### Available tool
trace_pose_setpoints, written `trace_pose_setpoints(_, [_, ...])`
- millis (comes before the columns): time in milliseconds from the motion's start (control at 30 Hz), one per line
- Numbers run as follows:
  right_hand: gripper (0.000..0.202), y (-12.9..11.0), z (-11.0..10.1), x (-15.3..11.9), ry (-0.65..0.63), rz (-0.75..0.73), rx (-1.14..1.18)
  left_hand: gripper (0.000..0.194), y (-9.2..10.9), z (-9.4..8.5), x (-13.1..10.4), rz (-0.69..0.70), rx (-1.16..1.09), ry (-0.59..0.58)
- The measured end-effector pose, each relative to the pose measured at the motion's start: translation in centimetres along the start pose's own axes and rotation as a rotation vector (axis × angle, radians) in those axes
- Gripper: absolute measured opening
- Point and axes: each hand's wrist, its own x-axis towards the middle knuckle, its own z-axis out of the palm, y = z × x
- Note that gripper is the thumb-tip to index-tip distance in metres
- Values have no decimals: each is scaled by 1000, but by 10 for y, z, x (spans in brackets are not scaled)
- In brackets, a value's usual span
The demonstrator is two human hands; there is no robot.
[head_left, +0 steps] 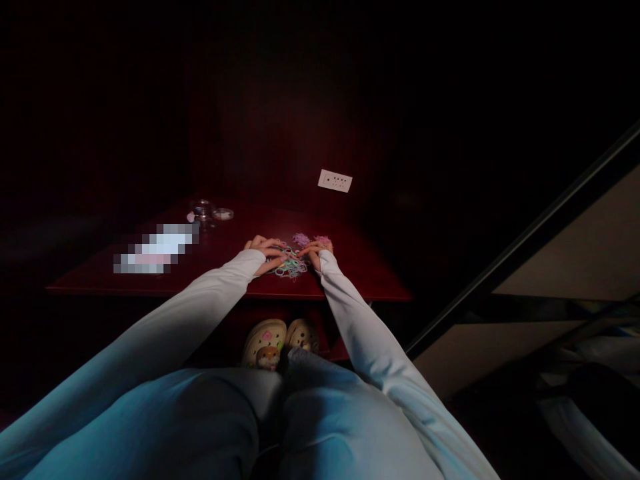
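Observation:
A loose pile of thin pastel loops, which look like small rubber bands (pixel 293 269), lies near the front edge of the dark red desk (pixel 200 280). My left hand (pixel 267 251) rests over the left side of this pile, fingers stretched out and spread, touching the bands. From the right, my right hand (pixel 315 253) reaches in with its fingers extended to the pile's upper right side. Just behind the hands sit a small purple heap of bands (pixel 301 238) and a pink heap of bands (pixel 323 239), the latter partly behind my right hand.
A clear round container (pixel 203 208) stands at the back left, a round lid (pixel 223 214) beside it. A blurred bright object (pixel 157 249) lies on the left. A white power socket (pixel 335 181) is on the back wall. Beige clogs (pixel 265 343) show below the desk.

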Motion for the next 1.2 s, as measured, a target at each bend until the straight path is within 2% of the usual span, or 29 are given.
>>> trace_pose_setpoints(233, [35, 8, 0, -1, 102, 83, 7, 26, -2, 0, 1, -47, -20, 18])
trace_pose_setpoints(533, [32, 6, 1, -2, 59, 45, -14, 20, -1, 0, 4, -81, -34, 66])
trace_pose_setpoints(733, [35, 7, 1, -3, 55, 74, -51, 22, 1, -5, 2, -53, -56, 43])
trace_pose_setpoints(1200, [32, 8, 1, -2, 45, 70, -54, 25, -3, -6, 3, -47, -80, 28])
